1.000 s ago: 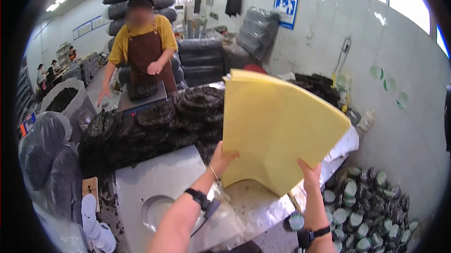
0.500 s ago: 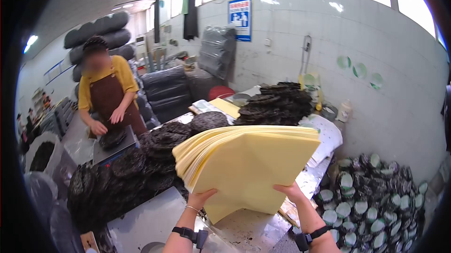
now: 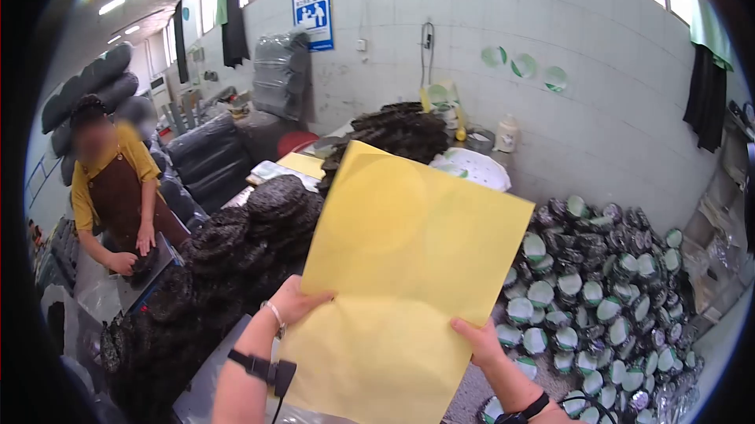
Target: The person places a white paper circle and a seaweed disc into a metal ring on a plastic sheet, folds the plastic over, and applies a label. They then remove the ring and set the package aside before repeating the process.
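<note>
**Now upright: yellow sheets turned face-on between both hands**

Half a second ago the yellow sheets (image 3: 409, 282) lay almost flat with their edges fanned toward the camera. Now they stand on end as one broad face, tilted with a corner uppermost, so the fan appears closed and the bundle gathered. Left of the sheets is the heap of dark round cakes (image 3: 236, 259), and right of them the pile of wrapped discs (image 3: 598, 298). Further left, a co-worker (image 3: 110, 188) presses on a cake. The left hand (image 3: 295, 302) clasps the sheets' left edge, fingers closed over the near face. The right hand (image 3: 480, 341) pinches the lower right edge, thumb in front, arm raised.
</note>
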`<state>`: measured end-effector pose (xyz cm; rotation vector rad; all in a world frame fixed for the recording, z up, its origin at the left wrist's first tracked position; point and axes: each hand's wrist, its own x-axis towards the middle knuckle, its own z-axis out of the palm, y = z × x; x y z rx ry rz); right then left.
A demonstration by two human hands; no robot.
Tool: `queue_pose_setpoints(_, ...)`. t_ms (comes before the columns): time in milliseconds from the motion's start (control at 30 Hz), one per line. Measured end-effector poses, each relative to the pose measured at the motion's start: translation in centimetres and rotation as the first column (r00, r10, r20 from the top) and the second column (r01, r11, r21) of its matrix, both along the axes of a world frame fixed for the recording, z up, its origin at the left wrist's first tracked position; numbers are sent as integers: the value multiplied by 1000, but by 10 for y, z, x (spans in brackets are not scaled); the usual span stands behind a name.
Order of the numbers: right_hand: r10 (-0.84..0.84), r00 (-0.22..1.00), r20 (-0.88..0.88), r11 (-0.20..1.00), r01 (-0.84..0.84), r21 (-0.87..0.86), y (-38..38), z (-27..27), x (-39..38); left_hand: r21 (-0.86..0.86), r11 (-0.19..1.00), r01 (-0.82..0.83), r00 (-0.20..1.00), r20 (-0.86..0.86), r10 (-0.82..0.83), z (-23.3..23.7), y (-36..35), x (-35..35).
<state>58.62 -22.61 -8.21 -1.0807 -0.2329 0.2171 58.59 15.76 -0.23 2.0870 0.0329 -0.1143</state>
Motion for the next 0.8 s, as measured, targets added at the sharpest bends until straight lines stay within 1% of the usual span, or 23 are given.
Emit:
queue_pose_setpoints(33, -89, 988, -126, 996, 90, 4, -7, -21, -9, -11, 1000, 11, 1000, -6, -11, -16, -9, 7)
queue_pose_setpoints(67, -169, 955, -243, 985, 174, 1, -13, -43, -16, 116, 989, 89, 995, -62, -82, -34, -15, 21)
queue_pose_setpoints(100, -183, 934, -306, 982, 188, -16, -19, -62, -23, 238, 957, 166, 983, -122, -140, -52, -21, 34)
queue_pose_setpoints(133, -183, 936, -302, 982, 186, -21, -27, -91, -26, 233, 959, 163, 983, -118, -139, -75, -29, 43)
queue_pose_setpoints(167, -177, 887, -427, 983, 182, -28, -34, -128, -27, 492, 865, 97, 993, -104, -52, -105, -40, 46)
queue_pose_setpoints(200, -168, 821, -546, 983, 179, -35, -40, -164, -27, 712, 701, 28, 997, -67, 28, -127, -51, 39)
queue_pose_setpoints(233, -168, 821, -545, 984, 175, -40, -47, -200, -26, 731, 681, -42, 992, -50, 116, -135, -64, 22)
queue_pose_setpoints(267, -146, 782, -606, 985, 173, -14, -55, -234, -24, 726, 687, -47, 991, -51, 123, -147, -68, 9)
queue_pose_setpoints(300, -119, 740, -662, 985, 174, 18, -57, -249, -21, 596, 793, -128, 987, -1, 160, -159, -64, -2)
queue_pose_setpoints(333, -115, 743, -659, 986, 167, 15, -59, -243, -27, 445, 873, -202, 978, 42, 205, -173, -64, -16)
queue_pose_setpoints(367, -233, 772, -591, 965, 258, -44, -61, -230, -32, 235, 883, -407, 913, 111, 392, -201, -70, -58)
queue_pose_setpoints(400, -299, 796, -527, 950, 299, -87, -42, -223, -33, 23, 785, -619, 780, 131, 611, -224, -66, -124)
queue_pose_setpoints(433, -242, 775, -584, 968, 234, -90, -48, -235, -28, -87, 658, -748, 651, 101, 753, -230, -76, -170)
queue_pose_setpoints(467, -168, 753, -637, 979, 203, -19, -48, -227, -28, -194, 496, -846, 494, 59, 867, -235, -92, -203)
queue_pose_setpoints(500, -174, 746, -643, 976, 217, -13, -45, -217, -30, -181, 459, -870, 458, 46, 888, -243, -103, -227)
queue_pose_setpoints(567, -159, 739, -655, 981, 192, -23, -39, -197, -35, -379, 350, -857, 480, -336, 810, -258, -127, -266)
queue_pose_setpoints(600, -146, 728, -670, 985, 167, -32, -34, -184, -38, -521, 264, -812, 553, -540, 634, -238, -127, -267)
queue_pose_setpoints(633, -137, 718, -683, 989, 134, -57, -30, -182, -42, -572, 82, -816, 551, -728, 408, -221, -129, -263)
queue_pose_setpoints(667, -102, 713, -694, 991, 133, -10, -29, -181, -47, -626, 111, -772, 630, -730, 265, -222, -129, -254)
queue_pose_setpoints(700, -66, 709, -702, 991, 132, 39, -29, -181, -52, -603, 181, -777, 629, -725, 282, -237, -128, -245)
queue_pose_setpoints(733, -55, 699, -713, 995, 99, 20, -27, -176, -63, -637, 170, -752, 654, -689, 313, -237, -128, -239)
queue_pose_setpoints(767, -61, 675, -735, 992, 120, 28, -23, -170, -76, -669, 168, -724, 678, -646, 351, -236, -124, -236)
queue_pose_setpoints(800, -66, 651, -756, 988, 148, 41, -17, -165, -87, -659, 149, -738, 660, -655, 368, -243, -116, -236)
